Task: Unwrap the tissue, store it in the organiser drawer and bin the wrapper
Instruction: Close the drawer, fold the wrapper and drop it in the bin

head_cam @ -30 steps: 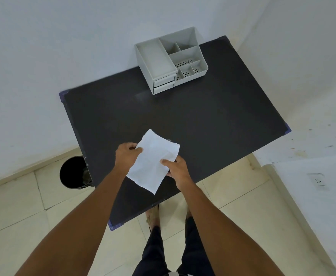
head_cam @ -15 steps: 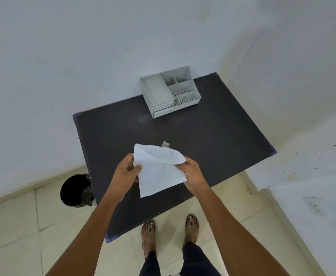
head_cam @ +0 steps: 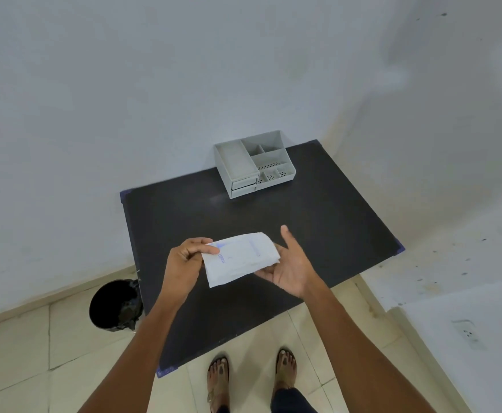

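Tissue packet (head_cam: 241,257), a flat white wrapper with faint blue print, is hanging in the air above the near part of the black table (head_cam: 318,222), with the left hand (head_cam: 185,259) pinching its left edge in a clenched grip while the right hand (head_cam: 291,268) is lying open and flat beneath its right end, supporting rather than grasping. With only that one pinch holding it, the packet is likely risking a slip or a tear that drops the tissue onto the floor. Both drawers of the grey organiser (head_cam: 254,163) at the far edge are looking closed, so one hand is going to be needed there, and the black bin (head_cam: 114,305) is sitting low beside the table's left edge, where a light wrapper could easily be missing the opening.
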